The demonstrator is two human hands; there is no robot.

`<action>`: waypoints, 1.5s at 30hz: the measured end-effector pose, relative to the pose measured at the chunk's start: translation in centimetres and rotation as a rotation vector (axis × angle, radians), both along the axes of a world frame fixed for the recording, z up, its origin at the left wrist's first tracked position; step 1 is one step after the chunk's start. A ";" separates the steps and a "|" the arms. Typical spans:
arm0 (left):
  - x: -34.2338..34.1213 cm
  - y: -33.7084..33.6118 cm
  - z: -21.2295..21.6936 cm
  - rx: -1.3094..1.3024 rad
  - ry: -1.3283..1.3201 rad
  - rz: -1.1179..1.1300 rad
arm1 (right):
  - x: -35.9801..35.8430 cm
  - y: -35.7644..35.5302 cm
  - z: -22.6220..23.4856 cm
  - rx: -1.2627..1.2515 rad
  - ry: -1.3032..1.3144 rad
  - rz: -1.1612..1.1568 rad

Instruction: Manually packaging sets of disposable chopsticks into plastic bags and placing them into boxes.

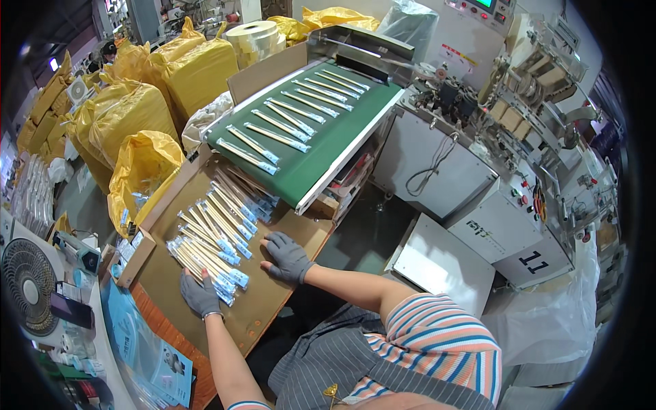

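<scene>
Several slim packs of wooden chopsticks (pixel 217 236) in clear wrappers with blue ends lie in a loose, overlapping pile on the brown work table (pixel 301 236). My left hand (pixel 199 294), in a grey glove with bare fingertips, rests against the near left side of the pile, fingers stretched out. To the right of the pile, my right hand (pixel 288 258) wears a matching glove, its fingers spread toward the blue ends, holding nothing. Beyond, more wrapped chopsticks (pixel 287 121) lie spaced apart on a green conveyor belt (pixel 301 171) whose near end overhangs the table.
Yellow sacks (pixel 119 119) and an open yellow bag (pixel 147 164) stand left of the table. A fan (pixel 31 277), a phone (pixel 71 311) and blue printed bags (pixel 147 342) are at the lower left. A white machine (pixel 437 154) with rollers stands to the right.
</scene>
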State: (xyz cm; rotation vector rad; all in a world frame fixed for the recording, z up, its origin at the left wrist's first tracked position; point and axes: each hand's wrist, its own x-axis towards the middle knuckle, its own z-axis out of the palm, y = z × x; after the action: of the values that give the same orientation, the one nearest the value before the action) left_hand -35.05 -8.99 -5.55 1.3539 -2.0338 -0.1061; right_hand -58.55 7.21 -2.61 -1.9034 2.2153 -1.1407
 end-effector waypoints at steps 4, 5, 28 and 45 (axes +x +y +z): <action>-0.1 0.2 0.3 -0.005 0.010 -0.010 | 0.0 0.1 0.2 -0.004 -0.008 0.005; -0.2 0.3 0.5 0.000 0.020 -0.014 | 0.0 0.1 0.2 0.003 0.002 0.001; -0.2 0.6 1.4 0.076 0.054 -0.028 | -26.6 -8.3 13.3 -0.382 0.291 -0.324; -1.5 0.0 2.1 0.013 -0.015 -0.023 | -24.1 -14.0 10.6 -0.023 0.334 0.167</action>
State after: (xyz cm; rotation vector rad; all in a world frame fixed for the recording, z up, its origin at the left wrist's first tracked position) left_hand -36.51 -8.94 -3.43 1.3436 -2.0653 -0.1201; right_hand -82.61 -6.83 7.99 -2.3884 2.1373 -0.8824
